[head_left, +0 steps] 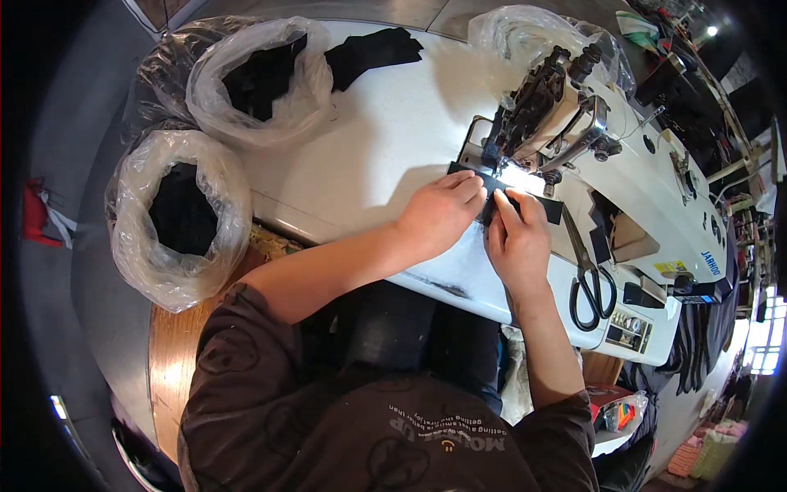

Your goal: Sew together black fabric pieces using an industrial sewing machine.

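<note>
A strip of black fabric [544,210] lies under the lit needle area of a white sewing machine [648,148]. My left hand [443,211] presses on the fabric's left part, its fingers bent together at the edge. Close beside it, my right hand [521,239] has its thumb and index finger on the fabric just in front of the presser foot. Whether either hand pinches the cloth or only pushes it down is partly hidden by the fingers. Black-handled scissors [589,283] lie to the right of my right hand, blades pointing toward the machine.
Two clear plastic bags [135,221] with black fabric pieces stand at the left. More black pieces [375,57] lie at the table's far edge, and another plastic bag [525,33] is behind the machine. A small parts tray [630,330] is set into the table's right end.
</note>
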### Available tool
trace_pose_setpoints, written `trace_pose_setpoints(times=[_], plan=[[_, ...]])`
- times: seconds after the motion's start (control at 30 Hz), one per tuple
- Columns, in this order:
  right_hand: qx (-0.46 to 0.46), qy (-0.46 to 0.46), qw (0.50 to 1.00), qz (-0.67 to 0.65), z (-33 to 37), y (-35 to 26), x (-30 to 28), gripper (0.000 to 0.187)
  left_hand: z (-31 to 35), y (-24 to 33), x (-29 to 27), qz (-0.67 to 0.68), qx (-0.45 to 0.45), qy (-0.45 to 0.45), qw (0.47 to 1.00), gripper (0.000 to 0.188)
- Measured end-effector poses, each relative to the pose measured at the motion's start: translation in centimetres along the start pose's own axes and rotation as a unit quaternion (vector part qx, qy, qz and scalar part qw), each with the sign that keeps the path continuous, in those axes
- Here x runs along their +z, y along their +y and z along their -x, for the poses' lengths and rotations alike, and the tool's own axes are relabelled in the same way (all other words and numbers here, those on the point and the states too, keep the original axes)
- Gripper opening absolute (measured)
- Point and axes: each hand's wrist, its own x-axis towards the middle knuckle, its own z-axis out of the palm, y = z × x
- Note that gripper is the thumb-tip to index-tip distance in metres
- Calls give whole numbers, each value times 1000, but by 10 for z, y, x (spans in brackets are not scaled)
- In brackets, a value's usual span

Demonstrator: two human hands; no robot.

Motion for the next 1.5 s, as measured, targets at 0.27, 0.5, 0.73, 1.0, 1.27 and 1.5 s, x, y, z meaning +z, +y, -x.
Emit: trace_pose_setpoints(times=[0.27,0.5,0.73,1.0,1.27,1.5], plan=[[9,-2,999,51,0,1,2,32,-7,-7,-4,5,28,-14,1000,30],[7,-8,999,52,-2,1,-1,32,-11,-8,0,15,21,-35,999,37],[16,-20,998,52,-8,6,7,31,-15,-22,5,16,21,-43,999,37],[23,-28,999,39,-6,11,10,31,-25,-29,15,30,2,-32,999,27],[19,-41,996,77,-7,13,12,40,-30,-31,18,18,13,-31,999,30],[32,-53,994,85,-8,10,12,43,-33,-36,23,18,14,-21,1000,40]])
